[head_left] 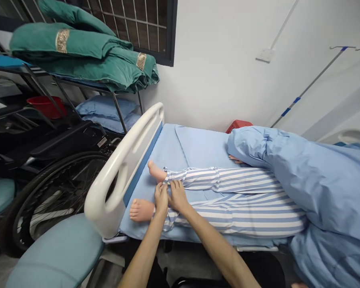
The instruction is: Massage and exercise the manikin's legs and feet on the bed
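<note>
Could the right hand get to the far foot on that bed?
Probably yes. The right hand rests on the striped trousers right beside the far bare foot; only the trouser cuff lies between them, and the white footboard stands beyond the foot.

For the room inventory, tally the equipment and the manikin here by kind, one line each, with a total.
Hospital bed: 1
Wheelchair: 1
IV pole: 1
Teal padded seats: 2
Red basin: 1
Red plastic item: 1
Manikin in striped pyjamas: 1
Total: 8
</note>
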Available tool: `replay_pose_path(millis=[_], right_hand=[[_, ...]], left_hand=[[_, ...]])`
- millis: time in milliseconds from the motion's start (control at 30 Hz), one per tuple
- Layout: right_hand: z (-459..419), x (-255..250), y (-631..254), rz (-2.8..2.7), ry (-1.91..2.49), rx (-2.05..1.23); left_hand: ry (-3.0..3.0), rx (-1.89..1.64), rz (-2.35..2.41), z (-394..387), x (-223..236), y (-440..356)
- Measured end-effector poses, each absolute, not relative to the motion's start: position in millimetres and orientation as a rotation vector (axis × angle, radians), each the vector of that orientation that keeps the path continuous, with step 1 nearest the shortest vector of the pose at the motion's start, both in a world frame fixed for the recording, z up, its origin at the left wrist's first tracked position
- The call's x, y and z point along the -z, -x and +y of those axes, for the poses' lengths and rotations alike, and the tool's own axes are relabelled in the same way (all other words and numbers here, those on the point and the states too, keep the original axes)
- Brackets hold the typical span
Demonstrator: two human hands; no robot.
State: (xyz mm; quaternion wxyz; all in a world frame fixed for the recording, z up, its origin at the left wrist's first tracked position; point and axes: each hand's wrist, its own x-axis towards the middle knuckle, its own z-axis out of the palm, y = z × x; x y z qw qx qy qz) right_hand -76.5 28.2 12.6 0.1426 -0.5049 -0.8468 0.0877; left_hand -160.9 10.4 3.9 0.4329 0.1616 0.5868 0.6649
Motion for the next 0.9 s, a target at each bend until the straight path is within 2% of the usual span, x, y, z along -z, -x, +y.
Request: replay_pose_path(millis=[133,267,367,500,667,900], right_hand=[[-23.5,-15.3,67.0,-2.504,1.386,-0.493],[-40.8,-28.1,77.3,-2.714,1.501,-0.608],[-39.7,-37.2,86.8,-2.723,1.653,-0.627],[-41.3,-45.3,88.0,-2.730,1.703,-0.689],[-53.4,-63.9,79.7,-2.728,1.678,-0.662],[-49.4,-134.8,59.9,-2.677,1.479,-0.447]], left_hand=[[-0.596,-1.747,1.509,-75.7,9.6,169.4],[-0.236,-1.694,1.609,-126.8,40.1,176.7],[0.010,-1.556,1.435,-130.4,45.3,170.2],[0.124,-1.551,1.186,-107.9,22.6,151.5],[0.246,-1.599,1.187,-85.2,-15.8,136.1],[0.050,-1.865,1.214,-73.1,-89.0,116.9]])
